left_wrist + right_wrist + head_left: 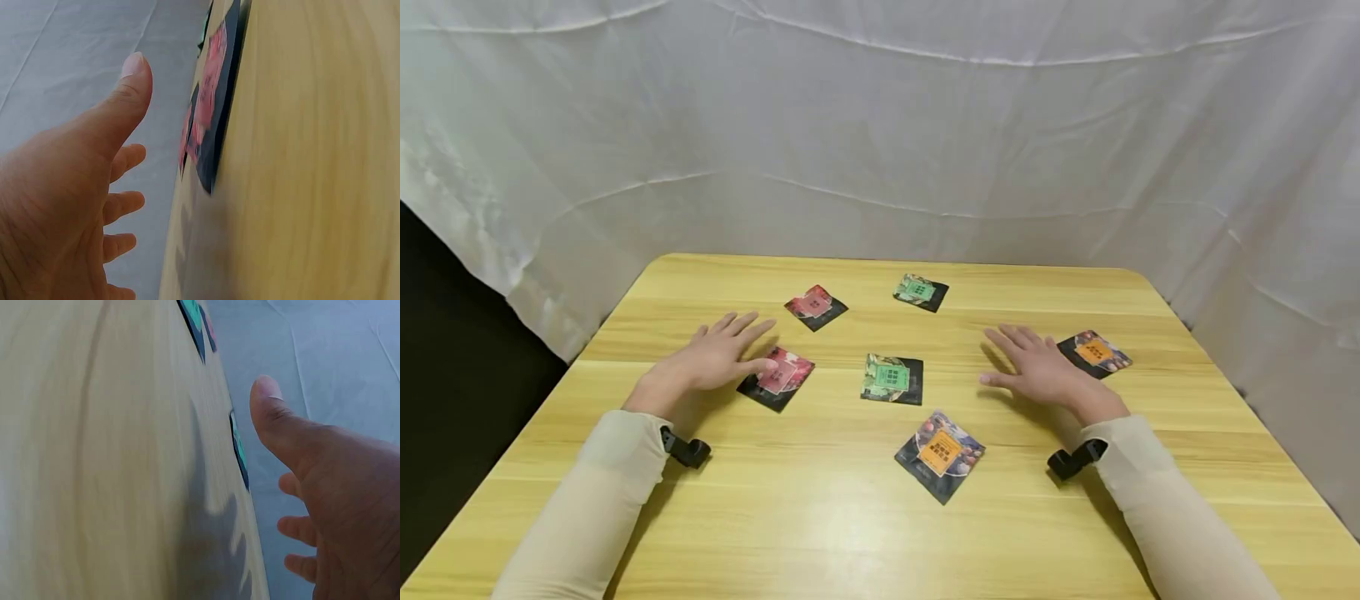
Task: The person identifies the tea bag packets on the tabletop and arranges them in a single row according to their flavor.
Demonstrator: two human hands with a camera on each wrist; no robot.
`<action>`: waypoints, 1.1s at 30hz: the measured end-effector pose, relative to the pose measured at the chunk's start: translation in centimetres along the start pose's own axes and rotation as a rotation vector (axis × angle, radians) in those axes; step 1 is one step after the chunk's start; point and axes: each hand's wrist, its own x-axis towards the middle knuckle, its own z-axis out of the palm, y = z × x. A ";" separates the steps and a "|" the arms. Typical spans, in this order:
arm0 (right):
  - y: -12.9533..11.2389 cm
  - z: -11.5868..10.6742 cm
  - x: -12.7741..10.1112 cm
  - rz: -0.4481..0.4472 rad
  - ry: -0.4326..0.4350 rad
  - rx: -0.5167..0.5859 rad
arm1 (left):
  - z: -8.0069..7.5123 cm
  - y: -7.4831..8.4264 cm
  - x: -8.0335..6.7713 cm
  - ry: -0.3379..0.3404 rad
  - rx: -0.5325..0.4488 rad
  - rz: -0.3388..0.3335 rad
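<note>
My left hand (717, 358) hovers above the table with fingers spread, its thumb over a red-labelled packet (784, 381). In the left wrist view that hand (69, 162) holds nothing and stays apart from the packet. On the other side my right hand (1037, 367), also with straight fingers, is held over the wood just left of an orange-labelled packet (1094, 353). The right wrist view shows this hand (350, 487) with its shadow on the table below. Between the hands lie a green-labelled packet (891, 379) and, nearer me, a second orange-labelled packet (940, 456).
Farther back on the wooden table (820, 533) lie another red-labelled packet (816, 307) and another green-labelled packet (921, 292). A pale curtain (880, 125) hangs behind the table's far edge. Each wrist wears a black strapped camera, such as the left camera (688, 450).
</note>
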 end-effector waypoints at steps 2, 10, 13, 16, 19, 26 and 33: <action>-0.5 0.0 0.0 -0.029 0.008 0.016 | -0.1 0.5 0.0 0.005 0.006 0.033; -3.2 0.2 -0.4 -0.153 -0.009 0.102 | 0.0 2.3 0.0 -0.007 -0.041 0.147; -4.4 0.4 -0.6 -0.211 -0.033 0.127 | 0.2 2.8 -0.2 -0.028 -0.081 0.157; -5.5 0.6 -0.9 -0.270 -0.068 0.158 | 0.5 3.1 -0.3 -0.040 -0.097 0.179; -6.5 0.7 -1.1 -0.312 -0.105 0.193 | 0.7 3.4 -0.3 -0.021 -0.089 0.223; -8.3 1.5 -1.8 -0.434 -0.156 0.201 | 1.4 3.4 -0.5 -0.015 -0.043 0.235; -8.8 2.1 -2.2 -0.505 -0.143 0.172 | 1.5 3.4 -0.8 0.008 -0.005 0.252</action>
